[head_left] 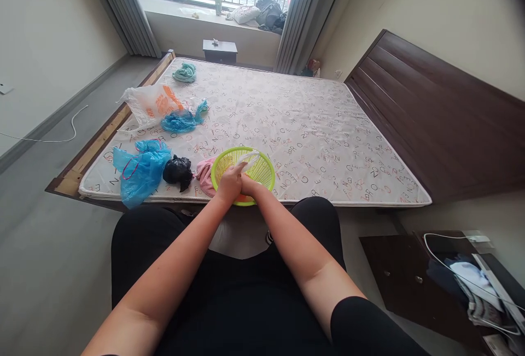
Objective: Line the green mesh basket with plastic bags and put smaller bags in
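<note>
My left hand (pixel 230 182) and my right hand (pixel 248 185) meet over a lime-green plastic basket (pixel 268 170) at the near edge of the mattress. Closed fingers of the left hand grip a narrow, whitish, plastic-looking strip (pixel 251 156), which sticks out toward the far rim. The right hand is curled against the left; its fingertips are largely hidden. Something orange (pixel 245 198) shows low in the basket beneath my wrists. A pink cloth (pixel 205 176) lies against the basket's left side, beside a knotted black plastic bag (pixel 178 171).
A bare patterned mattress (pixel 328 143) fills the bed frame. On its left lie blue plastic bags (pixel 143 170), (pixel 182 120), a white-and-orange bag (pixel 151 103) and a teal cloth bundle (pixel 185 73). A dark headboard (pixel 435 115) rises at right, above a cluttered nightstand (pixel 410 274).
</note>
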`<state>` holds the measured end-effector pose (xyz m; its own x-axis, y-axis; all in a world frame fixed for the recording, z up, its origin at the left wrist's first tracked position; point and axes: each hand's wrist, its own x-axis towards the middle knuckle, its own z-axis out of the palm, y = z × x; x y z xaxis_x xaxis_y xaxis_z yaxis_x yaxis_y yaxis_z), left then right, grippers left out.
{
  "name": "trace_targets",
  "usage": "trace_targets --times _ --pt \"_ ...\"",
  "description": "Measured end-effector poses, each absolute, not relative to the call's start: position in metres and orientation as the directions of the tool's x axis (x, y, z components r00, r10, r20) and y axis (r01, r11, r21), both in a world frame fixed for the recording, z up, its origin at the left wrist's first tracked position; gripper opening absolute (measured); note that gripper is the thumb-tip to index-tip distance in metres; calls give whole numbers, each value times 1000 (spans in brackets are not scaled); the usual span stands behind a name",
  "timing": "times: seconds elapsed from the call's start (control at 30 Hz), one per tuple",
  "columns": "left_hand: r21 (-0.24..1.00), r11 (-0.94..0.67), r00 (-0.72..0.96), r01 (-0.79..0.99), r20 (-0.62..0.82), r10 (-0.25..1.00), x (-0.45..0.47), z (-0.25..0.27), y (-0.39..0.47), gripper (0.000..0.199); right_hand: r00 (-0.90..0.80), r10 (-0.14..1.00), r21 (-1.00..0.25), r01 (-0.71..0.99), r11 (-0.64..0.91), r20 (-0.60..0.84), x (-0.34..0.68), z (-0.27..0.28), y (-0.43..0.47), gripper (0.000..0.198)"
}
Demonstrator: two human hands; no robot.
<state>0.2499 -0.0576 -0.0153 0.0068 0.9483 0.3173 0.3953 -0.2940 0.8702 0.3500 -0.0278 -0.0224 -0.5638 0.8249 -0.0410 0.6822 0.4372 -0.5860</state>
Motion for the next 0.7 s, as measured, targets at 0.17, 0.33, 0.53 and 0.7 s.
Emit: trace_targets --times 0.17,0.33,0.53,0.7 --pt "871 -151 -103 468 224 969 241 -13 -59 50 -640 762 -823 486 295 -105 374 -9 -31 25" --pt "844 -198 -186 499 327 926 234 -5 -62 47 -269 953 -983 -83 -165 -137 409 13 -24 36" --pt "866 -213 55 452 211 976 240 7 -63 35 -191 980 -965 -238 -109 -64 419 51 -24 23" --pt "858 -277 268 432 172 948 250 18 -67 27 -329 944 -999 46 29 12 403 76 -41 17"
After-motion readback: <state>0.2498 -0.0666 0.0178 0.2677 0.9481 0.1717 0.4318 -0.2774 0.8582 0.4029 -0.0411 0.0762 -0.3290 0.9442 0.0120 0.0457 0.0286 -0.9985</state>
